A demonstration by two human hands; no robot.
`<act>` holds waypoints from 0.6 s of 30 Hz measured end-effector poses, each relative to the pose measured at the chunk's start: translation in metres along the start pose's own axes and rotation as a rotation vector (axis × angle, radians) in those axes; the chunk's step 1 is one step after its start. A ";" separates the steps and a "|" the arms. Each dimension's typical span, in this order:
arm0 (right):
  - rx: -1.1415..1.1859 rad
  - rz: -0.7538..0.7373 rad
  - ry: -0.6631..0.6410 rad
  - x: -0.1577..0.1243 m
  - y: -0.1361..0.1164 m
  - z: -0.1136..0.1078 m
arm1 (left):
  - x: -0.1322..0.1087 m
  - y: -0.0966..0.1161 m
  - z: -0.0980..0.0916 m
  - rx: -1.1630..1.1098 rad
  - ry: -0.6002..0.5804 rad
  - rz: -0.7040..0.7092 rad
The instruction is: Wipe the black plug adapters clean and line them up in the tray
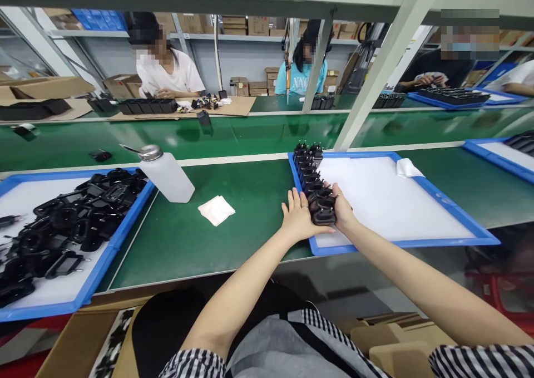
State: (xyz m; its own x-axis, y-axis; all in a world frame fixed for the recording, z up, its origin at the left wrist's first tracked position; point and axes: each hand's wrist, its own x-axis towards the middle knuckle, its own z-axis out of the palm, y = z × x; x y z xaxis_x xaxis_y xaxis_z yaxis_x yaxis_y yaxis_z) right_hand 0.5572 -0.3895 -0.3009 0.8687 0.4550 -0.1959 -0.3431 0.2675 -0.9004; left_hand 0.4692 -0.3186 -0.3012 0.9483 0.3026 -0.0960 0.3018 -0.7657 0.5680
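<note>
A row of black power adapters (pixel 309 180), pins pointing up, stands along the left side of a blue-rimmed tray (pixel 456 214). My left hand (pixel 299 216) lies against the near left side of the row, with fingers stretched out and the thumb across the front adapter. On the other side, my right hand (pixel 342 210) is closed around the near adapters, its fingertips partly hidden behind them. To the left, a second blue-rimmed tray (pixel 114 244) holds a heap of black adapters with cables (pixel 83 216).
Between the trays are a white pump bottle (pixel 169 177) and a folded white cloth (pixel 217 210). Another white cloth (pixel 409 168) lies on the right tray's far rim. A slanted metal post (pixel 377 69) rises behind that tray. Several people sit across the green bench (pixel 250 133).
</note>
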 end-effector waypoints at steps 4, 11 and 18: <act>-0.151 -0.125 -0.030 0.002 -0.002 -0.003 | 0.000 0.004 -0.001 0.083 0.003 0.002; -0.191 -0.036 -0.044 -0.002 -0.005 -0.004 | -0.004 0.004 0.002 -0.023 0.027 -0.055; -0.157 0.022 -0.118 0.003 -0.003 -0.001 | -0.004 0.002 0.009 -0.132 -0.011 -0.077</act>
State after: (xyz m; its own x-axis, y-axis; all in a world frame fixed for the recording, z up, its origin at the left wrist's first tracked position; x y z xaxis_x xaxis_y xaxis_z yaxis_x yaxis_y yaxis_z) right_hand 0.5607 -0.3897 -0.2989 0.8107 0.5580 -0.1772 -0.2933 0.1251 -0.9478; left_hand 0.4671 -0.3267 -0.3066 0.9240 0.3510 -0.1518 0.3588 -0.6588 0.6612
